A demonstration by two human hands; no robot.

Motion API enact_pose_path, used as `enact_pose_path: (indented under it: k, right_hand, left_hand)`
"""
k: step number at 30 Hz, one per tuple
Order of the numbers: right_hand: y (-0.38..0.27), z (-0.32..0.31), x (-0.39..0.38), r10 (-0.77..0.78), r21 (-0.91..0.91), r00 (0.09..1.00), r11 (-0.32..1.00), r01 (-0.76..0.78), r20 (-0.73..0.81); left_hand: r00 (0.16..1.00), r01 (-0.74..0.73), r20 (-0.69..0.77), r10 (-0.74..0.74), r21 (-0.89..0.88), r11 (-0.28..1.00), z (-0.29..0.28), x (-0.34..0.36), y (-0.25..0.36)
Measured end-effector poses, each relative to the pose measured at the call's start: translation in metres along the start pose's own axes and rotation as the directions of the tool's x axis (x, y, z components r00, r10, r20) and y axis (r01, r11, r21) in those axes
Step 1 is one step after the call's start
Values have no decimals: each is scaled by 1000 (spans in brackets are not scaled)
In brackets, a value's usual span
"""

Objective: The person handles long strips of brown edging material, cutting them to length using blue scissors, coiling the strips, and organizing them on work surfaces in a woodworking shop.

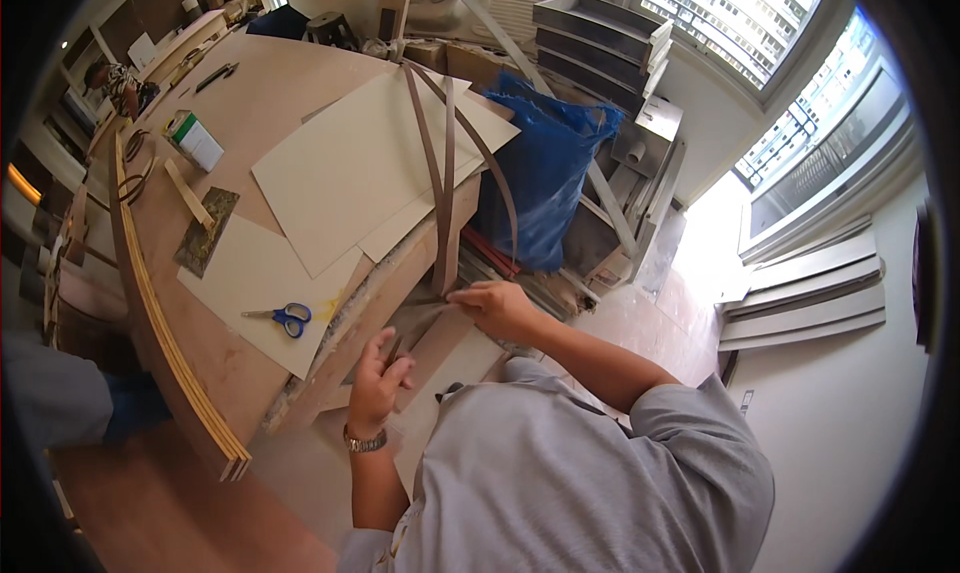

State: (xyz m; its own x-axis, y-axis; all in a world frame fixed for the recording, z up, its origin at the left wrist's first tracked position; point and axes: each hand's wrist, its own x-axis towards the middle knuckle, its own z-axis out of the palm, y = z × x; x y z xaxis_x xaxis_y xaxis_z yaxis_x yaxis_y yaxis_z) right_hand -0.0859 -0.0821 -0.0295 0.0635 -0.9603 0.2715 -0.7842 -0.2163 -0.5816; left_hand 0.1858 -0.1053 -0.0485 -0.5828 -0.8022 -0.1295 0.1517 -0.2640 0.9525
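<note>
Several long brown strips [420,138] hang in loops over the edge of the workbench [262,198], beside white sheets [325,173] lying on it. My right hand [492,308] is closed in a pinch on the end of a brown strip, just off the bench's near corner. To its left and closer to my body, my left hand [376,381] has its fingers curled around a thin dark piece, whose kind I cannot make out. A watch circles my left wrist. Blue-handled scissors [291,319] rest on a white sheet near the bench edge.
A blue plastic bag [545,178] and stacked drawers [590,58] stand past the bench. On it are a can [196,142], a wood stick [188,191] and a stained plate [207,238]. Curved panels [805,298] lean right. A person in grey [50,393] is at left.
</note>
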Motion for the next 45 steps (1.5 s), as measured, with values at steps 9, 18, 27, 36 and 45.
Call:
enact_pose_path:
  k: [9,18,27,36,45]
  right_hand:
    - [33,-10,42,-294,443,617,891,-101,730]
    - [226,66,205,622,423,782,718,-552,-35]
    - [139,28,204,521,925,832,188,-329,190]
    - [-27,-2,117,123,877,884,-242,-415,451]
    - [-86,-3,-5,-77,627,751,-499,-599,656]
  left_hand:
    - [650,287,-370,664,928,237,4,-37,-16]
    - [384,504,-425,820,840,200,61,-24,30]
    - [242,-575,-938,247,66,816,101,17,1]
    - [918,-361,-396,-30,-863,353,99,9,-43]
    - [685,-698,-723,88,-617,363,68,-96,-54]
